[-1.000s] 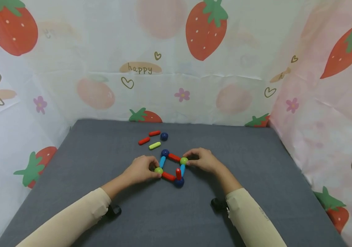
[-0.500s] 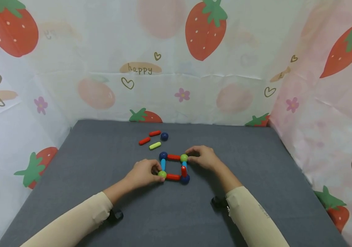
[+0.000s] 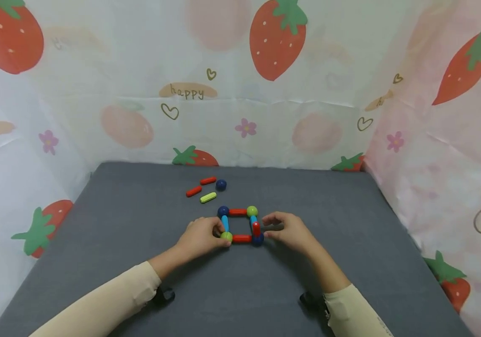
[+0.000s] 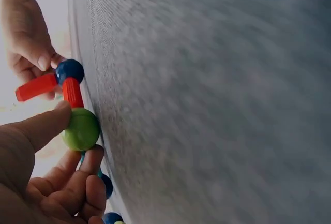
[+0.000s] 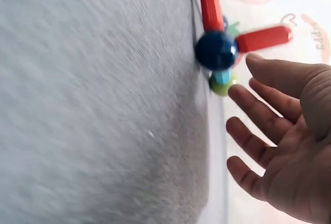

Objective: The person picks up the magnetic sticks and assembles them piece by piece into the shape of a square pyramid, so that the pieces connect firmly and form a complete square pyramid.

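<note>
On the grey cloth lies a square of balls and rods, with red rods (image 3: 241, 239) along its near and far sides and blue rods at its left and right. Its corners alternate green and dark blue. My left hand (image 3: 201, 237) pinches the near-left green ball (image 4: 81, 129) between thumb and fingers. From the near-right dark blue ball (image 5: 216, 50) an upright red rod (image 5: 265, 39) sticks up. Just right of that ball, my right hand (image 3: 292, 230) has its fingers spread, holding nothing. The far-right green ball (image 3: 252, 211) stands free of both hands.
Behind the square lie two loose red rods (image 3: 194, 191), a yellow-green rod (image 3: 208, 197) and a loose dark blue ball (image 3: 221, 185). A strawberry-print curtain (image 3: 278, 98) encloses the back and sides of the table (image 3: 139, 201).
The square has turned to sit straight to the view and shifted slightly right. My right hand has let go of the far-right green ball and come nearer, beside the near-right blue ball.
</note>
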Demonstrator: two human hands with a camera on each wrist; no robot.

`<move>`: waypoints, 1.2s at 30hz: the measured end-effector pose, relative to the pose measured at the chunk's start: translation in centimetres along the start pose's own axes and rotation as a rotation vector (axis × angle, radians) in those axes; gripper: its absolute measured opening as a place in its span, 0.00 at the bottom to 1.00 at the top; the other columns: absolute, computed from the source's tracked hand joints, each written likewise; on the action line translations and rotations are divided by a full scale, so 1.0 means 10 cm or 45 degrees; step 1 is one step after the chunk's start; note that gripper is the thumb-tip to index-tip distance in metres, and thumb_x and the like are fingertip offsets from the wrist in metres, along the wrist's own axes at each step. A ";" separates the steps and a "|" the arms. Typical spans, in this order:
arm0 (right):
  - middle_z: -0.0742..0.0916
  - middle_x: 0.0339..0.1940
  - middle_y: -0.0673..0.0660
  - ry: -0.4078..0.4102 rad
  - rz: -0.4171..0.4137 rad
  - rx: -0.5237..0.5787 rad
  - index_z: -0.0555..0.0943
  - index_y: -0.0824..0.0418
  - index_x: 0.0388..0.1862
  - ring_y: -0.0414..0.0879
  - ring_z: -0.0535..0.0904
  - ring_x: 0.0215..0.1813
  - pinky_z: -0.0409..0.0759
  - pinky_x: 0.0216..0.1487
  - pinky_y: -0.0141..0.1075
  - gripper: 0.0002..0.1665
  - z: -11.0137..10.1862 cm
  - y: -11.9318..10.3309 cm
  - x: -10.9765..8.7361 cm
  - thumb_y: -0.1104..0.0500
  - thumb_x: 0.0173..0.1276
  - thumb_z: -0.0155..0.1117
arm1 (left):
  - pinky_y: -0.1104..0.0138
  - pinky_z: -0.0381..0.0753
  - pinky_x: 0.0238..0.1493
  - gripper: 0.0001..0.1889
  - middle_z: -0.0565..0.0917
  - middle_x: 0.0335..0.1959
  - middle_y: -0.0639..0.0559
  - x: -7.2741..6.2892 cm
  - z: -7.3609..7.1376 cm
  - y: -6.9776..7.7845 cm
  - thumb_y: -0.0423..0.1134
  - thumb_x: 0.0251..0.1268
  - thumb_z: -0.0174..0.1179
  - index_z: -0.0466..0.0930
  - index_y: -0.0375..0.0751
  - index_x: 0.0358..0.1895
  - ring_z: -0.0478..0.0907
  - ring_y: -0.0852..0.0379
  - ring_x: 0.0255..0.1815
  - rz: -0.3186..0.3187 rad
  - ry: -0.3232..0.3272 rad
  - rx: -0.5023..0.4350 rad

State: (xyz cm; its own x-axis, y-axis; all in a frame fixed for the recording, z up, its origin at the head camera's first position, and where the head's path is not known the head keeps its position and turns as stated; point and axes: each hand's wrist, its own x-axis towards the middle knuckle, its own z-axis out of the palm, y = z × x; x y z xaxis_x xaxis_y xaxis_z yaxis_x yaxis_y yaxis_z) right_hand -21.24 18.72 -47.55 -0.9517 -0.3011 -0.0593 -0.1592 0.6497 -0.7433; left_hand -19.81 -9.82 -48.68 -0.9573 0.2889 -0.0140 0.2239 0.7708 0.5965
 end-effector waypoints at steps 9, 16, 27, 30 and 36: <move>0.88 0.51 0.46 0.040 0.098 0.032 0.87 0.49 0.52 0.46 0.81 0.58 0.78 0.60 0.48 0.21 0.13 0.03 -0.08 0.55 0.59 0.81 | 0.56 0.70 0.51 0.15 0.81 0.29 0.64 0.06 0.07 0.09 0.54 0.54 0.78 0.83 0.55 0.35 0.75 0.63 0.32 -0.003 0.011 0.013; 0.88 0.49 0.47 0.070 0.151 0.022 0.87 0.49 0.48 0.46 0.81 0.53 0.79 0.53 0.45 0.18 0.16 0.05 -0.05 0.55 0.59 0.81 | 0.55 0.70 0.51 0.15 0.81 0.29 0.64 0.06 0.06 0.11 0.54 0.54 0.78 0.83 0.55 0.34 0.75 0.63 0.32 -0.009 -0.003 0.019; 0.89 0.49 0.48 0.090 0.140 0.014 0.88 0.49 0.47 0.46 0.81 0.53 0.79 0.54 0.45 0.16 0.18 0.08 -0.03 0.54 0.61 0.80 | 0.56 0.72 0.52 0.14 0.83 0.32 0.64 0.07 0.04 0.05 0.54 0.56 0.77 0.83 0.55 0.36 0.76 0.65 0.34 0.023 -0.063 -0.009; 0.89 0.48 0.47 0.089 0.137 0.019 0.88 0.49 0.48 0.45 0.81 0.52 0.79 0.52 0.45 0.16 0.19 0.09 -0.03 0.54 0.60 0.80 | 0.59 0.77 0.49 0.13 0.85 0.35 0.63 0.08 -0.02 0.00 0.50 0.58 0.76 0.83 0.53 0.39 0.79 0.66 0.36 0.052 -0.109 -0.060; 0.89 0.48 0.47 0.093 0.127 0.028 0.88 0.49 0.48 0.45 0.82 0.51 0.80 0.52 0.44 0.16 0.17 0.09 -0.03 0.54 0.61 0.80 | 0.59 0.81 0.48 0.12 0.86 0.40 0.59 0.18 -0.27 -0.11 0.44 0.63 0.74 0.85 0.48 0.46 0.82 0.60 0.44 0.137 -0.120 -0.019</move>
State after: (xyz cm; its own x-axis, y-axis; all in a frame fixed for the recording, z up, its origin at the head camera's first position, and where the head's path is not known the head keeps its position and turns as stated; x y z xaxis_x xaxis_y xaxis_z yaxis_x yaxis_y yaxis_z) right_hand -20.65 18.20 -49.39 -0.9793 -0.1836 -0.0852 -0.0581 0.6583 -0.7505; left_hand -22.23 -11.63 -47.21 -0.9063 0.4219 -0.0239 0.3209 0.7240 0.6106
